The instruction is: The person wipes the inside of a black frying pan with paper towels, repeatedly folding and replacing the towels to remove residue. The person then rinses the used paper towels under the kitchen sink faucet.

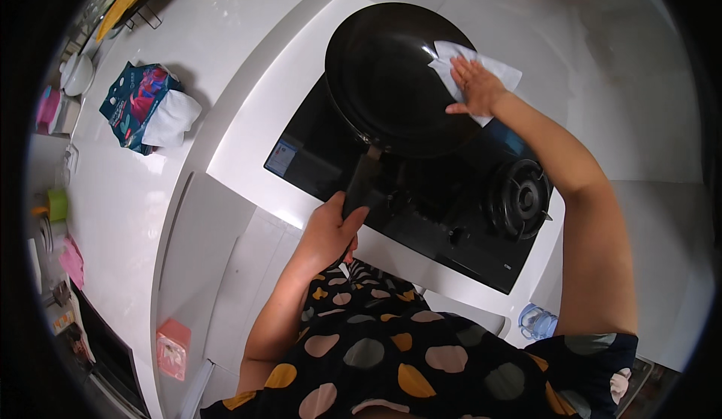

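My left hand (327, 235) grips the black handle (362, 182) of a large dark frying pan (389, 80). The pan is raised above a black glass gas hob (417, 210), with its round inner face towards me. On the pan's right side, my right hand (476, 86) lies fairly flat over a white wipe (451, 55), holding it against the surface near the rim. Part of the wipe sticks out past the pan's edge. The pan hides the left part of the hob.
A burner (524, 198) shows at the hob's right. On the white counter (130, 193) to the left lies a soft pack of wipes (138, 106), one sheet pulled out. Dishes line the far left edge. A blue plastic bottle (537, 322) and a pink box (173, 348) are lower down.
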A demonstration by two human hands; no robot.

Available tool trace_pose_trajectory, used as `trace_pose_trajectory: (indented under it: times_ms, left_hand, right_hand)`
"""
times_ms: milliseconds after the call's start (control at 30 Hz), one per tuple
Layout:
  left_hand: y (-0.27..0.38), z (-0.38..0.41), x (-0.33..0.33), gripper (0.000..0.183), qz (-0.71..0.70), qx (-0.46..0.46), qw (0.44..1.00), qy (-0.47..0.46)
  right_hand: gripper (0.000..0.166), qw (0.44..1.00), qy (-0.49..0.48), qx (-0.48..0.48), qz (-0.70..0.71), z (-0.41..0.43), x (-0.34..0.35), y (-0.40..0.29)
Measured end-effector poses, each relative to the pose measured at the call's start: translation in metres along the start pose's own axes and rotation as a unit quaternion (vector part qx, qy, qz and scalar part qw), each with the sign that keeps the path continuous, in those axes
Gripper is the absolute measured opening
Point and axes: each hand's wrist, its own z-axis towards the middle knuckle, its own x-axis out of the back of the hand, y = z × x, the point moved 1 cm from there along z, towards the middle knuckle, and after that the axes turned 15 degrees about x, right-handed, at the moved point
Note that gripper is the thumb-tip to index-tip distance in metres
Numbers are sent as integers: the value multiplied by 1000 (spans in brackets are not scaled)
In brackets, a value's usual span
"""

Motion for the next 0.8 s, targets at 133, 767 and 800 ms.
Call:
trace_pose_trajectory:
  times_ms: [133,767,800]
  left_hand:
    - [1,-1,2,24,12,2,1000,-3]
    - [5,3,6,21,79,2,997,-25]
    - [5,3,6,21,79,1,997,-24]
  right_hand:
    - [86,891,-31,206,403,-8,-5,-63]
    - [83,847,479,5,231,154,24,-56]
    - [79,870,439,41,223,157,31,-64]
